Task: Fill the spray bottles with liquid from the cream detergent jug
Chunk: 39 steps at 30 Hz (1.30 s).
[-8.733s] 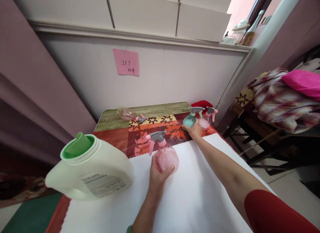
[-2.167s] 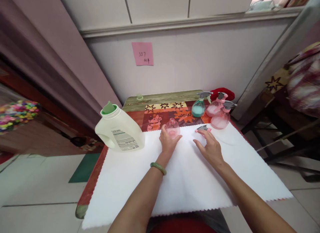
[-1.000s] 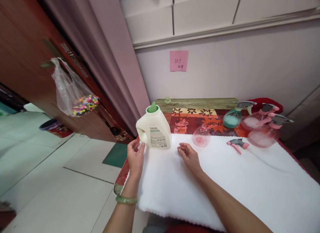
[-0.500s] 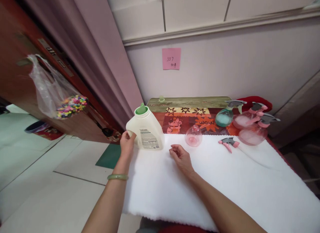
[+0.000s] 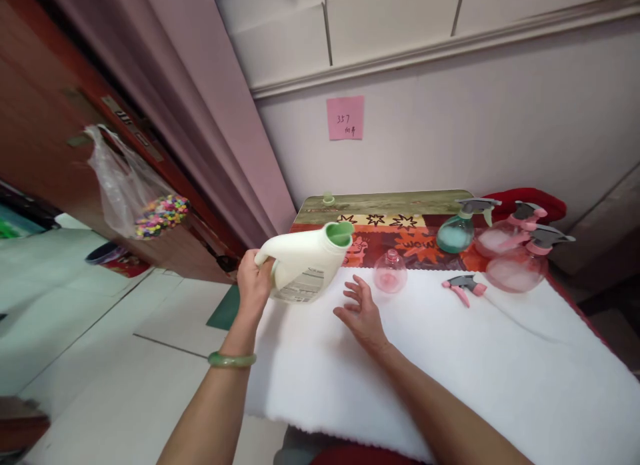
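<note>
My left hand is wrapped round the handle of a large white detergent jug. The jug is tilted to the right, and its uncapped mouth with a green spout points right. My right hand holds nothing; its fingers are curved and apart, just below and right of the jug. Beyond its fingertips a clear pink bottle without a top stands upright on the white cloth. To the right lies a grey and pink spray head with a long thin tube.
A green spray bottle and two pink spray bottles stand at the back right. A small green cap sits at the table's far edge. White cloth covers the near part. A plastic bag of colourful bits hangs on the door.
The jug has gone from upright to tilted, its mouth swinging right and down. My right hand's fingers have opened out. The view has shifted slightly.
</note>
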Each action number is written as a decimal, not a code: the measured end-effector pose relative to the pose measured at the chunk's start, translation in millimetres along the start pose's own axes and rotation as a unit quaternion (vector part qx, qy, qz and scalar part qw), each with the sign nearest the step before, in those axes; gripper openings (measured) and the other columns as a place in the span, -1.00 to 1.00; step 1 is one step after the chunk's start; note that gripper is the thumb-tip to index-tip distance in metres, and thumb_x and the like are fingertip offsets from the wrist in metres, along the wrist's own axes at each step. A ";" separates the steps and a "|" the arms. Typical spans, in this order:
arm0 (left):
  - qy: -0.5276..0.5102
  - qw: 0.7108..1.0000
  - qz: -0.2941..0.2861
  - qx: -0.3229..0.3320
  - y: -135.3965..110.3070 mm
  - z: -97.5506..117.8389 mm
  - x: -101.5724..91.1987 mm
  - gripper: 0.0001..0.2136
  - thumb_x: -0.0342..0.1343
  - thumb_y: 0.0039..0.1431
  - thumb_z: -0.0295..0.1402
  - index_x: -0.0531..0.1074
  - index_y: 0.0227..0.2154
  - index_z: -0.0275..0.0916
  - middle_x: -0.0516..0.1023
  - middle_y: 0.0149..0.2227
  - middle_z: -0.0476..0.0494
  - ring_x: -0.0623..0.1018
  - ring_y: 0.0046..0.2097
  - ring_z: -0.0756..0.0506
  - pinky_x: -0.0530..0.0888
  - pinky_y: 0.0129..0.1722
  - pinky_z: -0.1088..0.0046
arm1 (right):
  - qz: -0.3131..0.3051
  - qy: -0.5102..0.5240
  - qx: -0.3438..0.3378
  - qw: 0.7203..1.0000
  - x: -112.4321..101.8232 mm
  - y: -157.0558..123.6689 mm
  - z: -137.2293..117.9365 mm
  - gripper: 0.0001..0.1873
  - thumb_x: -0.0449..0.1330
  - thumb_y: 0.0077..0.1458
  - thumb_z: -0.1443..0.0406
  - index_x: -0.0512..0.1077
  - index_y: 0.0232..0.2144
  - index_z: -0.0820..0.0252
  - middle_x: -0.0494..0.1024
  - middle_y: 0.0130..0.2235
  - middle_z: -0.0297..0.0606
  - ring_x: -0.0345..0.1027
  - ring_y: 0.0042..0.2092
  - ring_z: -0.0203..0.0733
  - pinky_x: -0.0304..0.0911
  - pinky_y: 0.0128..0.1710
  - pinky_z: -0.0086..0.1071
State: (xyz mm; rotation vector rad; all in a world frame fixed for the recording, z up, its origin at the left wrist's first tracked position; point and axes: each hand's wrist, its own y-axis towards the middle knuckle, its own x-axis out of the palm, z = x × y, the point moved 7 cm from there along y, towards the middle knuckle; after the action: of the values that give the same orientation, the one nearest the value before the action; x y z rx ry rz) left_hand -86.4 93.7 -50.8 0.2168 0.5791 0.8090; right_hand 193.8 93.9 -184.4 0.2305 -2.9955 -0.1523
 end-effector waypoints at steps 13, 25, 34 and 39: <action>0.231 0.969 -0.003 0.088 -51.3 59.9 -15.0 -0.76 0.21 0.10 -0.16 0.47 -0.21 -0.14 0.49 -0.13 -0.25 0.38 0.07 -0.43 0.14 0.17 -0.22 | -0.001 0.222 0.019 0.975 23.3 36.1 -30.0 -0.26 0.44 -0.12 0.04 0.38 0.08 0.19 0.62 -0.03 -0.08 0.51 -0.03 0.05 0.43 0.01 -0.09; -0.357 0.913 -0.013 -0.194 -92.6 -55.0 -4.7 -0.27 -0.17 0.06 0.39 0.47 -0.02 -0.07 0.51 0.14 -0.24 0.42 0.23 -0.36 0.46 0.11 0.05 | -0.037 0.206 0.027 0.977 16.5 48.5 -35.1 -0.41 0.49 -0.22 0.08 0.52 -0.12 0.18 0.66 -0.11 -0.14 0.53 -0.06 0.07 0.45 -0.03 -0.09; -0.352 0.924 -0.040 -0.143 -95.0 -45.4 30.4 -0.18 0.08 -0.16 0.41 0.43 0.10 0.04 0.56 0.12 -0.15 0.42 0.24 -0.33 0.49 0.13 0.06 | -0.034 0.211 0.004 0.977 14.2 51.5 -42.1 -0.40 0.44 -0.12 0.05 0.49 -0.04 0.17 0.64 -0.06 -0.14 0.52 -0.02 0.10 0.43 0.02 -0.07; -0.357 0.927 -0.045 -0.108 -88.6 -21.4 28.1 -0.18 0.09 -0.19 0.42 0.45 0.09 0.07 0.58 0.09 -0.12 0.40 0.26 -0.38 0.48 0.14 -0.01 | -0.039 0.219 -0.015 0.975 10.2 51.5 -55.8 -0.34 0.31 0.03 -0.07 0.42 0.08 0.15 0.62 -0.04 -0.13 0.50 0.04 0.10 0.41 0.07 -0.07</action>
State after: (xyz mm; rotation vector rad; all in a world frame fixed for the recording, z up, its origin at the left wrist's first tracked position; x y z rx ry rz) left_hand -28.3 53.5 -114.9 0.2616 -0.1867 0.6391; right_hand 184.1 137.9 -122.4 0.3295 -2.5465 -0.1339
